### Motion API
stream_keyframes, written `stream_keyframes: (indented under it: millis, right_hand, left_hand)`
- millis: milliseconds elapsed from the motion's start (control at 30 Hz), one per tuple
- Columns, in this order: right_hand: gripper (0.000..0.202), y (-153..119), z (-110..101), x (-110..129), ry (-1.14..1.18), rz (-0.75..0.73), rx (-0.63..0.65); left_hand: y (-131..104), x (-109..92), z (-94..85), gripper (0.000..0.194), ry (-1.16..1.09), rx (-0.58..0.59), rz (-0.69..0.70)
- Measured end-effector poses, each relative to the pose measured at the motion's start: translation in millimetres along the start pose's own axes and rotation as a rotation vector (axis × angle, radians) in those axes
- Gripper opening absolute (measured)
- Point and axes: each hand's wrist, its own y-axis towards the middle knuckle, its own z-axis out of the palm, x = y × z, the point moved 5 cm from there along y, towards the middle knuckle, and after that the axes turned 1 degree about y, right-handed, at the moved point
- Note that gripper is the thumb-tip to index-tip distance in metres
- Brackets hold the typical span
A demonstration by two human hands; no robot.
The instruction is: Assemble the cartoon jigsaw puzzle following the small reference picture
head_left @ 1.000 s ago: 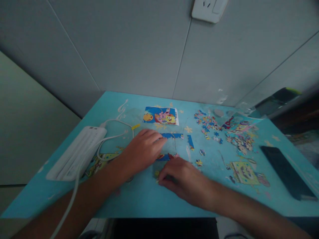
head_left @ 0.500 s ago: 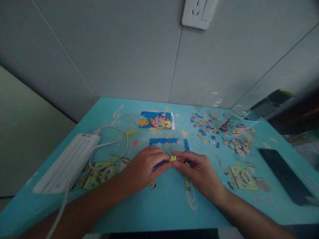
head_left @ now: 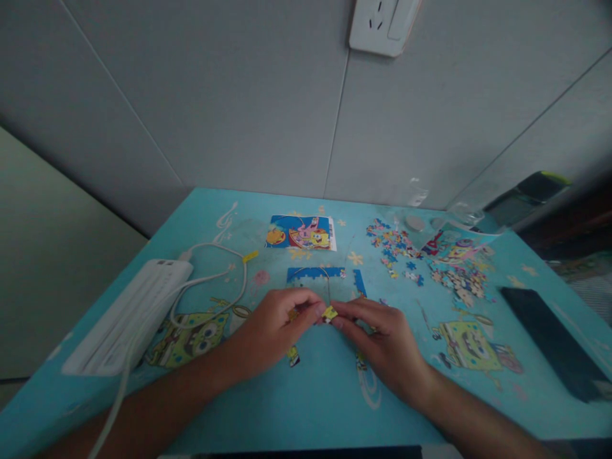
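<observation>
A small yellow jigsaw puzzle piece (head_left: 329,312) with a pale, dark-flecked lower part is pinched between my two hands. My left hand (head_left: 282,322) grips its left side with thumb and forefinger. From the right, the thumb and forefinger of my right hand (head_left: 385,328) close on the same piece. Just beyond the fingers lies a partly joined blue puzzle border (head_left: 310,272), with a separate blue strip (head_left: 358,280) at its right. Some joined pieces lie partly hidden under both hands. A yellow-and-black piece (head_left: 293,356) shows below my left hand.
Farther back lies a cartoon picture card (head_left: 302,233). Loose puzzle pieces (head_left: 389,242) are heaped at the right, beside clear plastic packaging (head_left: 463,217) and a printed sheet (head_left: 454,245). A black phone-like slab (head_left: 549,338) lies far right; a white power strip (head_left: 129,312) with cable (head_left: 245,280) sits left.
The yellow piece has turned between my fingers and now shows a pale, dark-flecked lower part. My left fingers have shifted their grip, while both hands stay in nearly the same place.
</observation>
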Motion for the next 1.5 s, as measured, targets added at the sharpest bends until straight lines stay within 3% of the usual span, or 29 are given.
stream_keyframes:
  millis: [100,233,333,500,600,967,1500]
  right_hand:
    - [0.03,-1,-1,4,-0.089,-0.124,0.002]
    - [0.028,-3,-2,6,-0.214,-0.206,0.12]
    - [0.022,-3,-17,-6,-0.326,-0.158,0.144]
    - [0.018,-7,-65,-43,-0.471,-0.003,0.06]
    - [0.017,-11,-77,-53,-0.492,0.029,0.071]
    - [0.017,-8,-50,-47,-0.492,0.005,0.096]
    - [0.023,-3,-50,-53,-0.515,0.034,0.042]
  left_hand:
    - [-3,1,2.4,0.026,0.051,0.036,0.003]
    - [-4,4,8.3,0.024,0.114,0.073,0.049]
    - [-3,2,8.0,0.022,0.221,0.016,0.181]
    - [-8,-4,4.2,0.019,0.567,-0.124,0.444]
    - [-11,-7,6.7,0.02,0.689,-0.127,0.529]
    - [-10,-4,11.0,0.02,0.708,-0.076,0.555]
    - [-12,-10,12.0,0.019,0.716,-0.091,0.59]
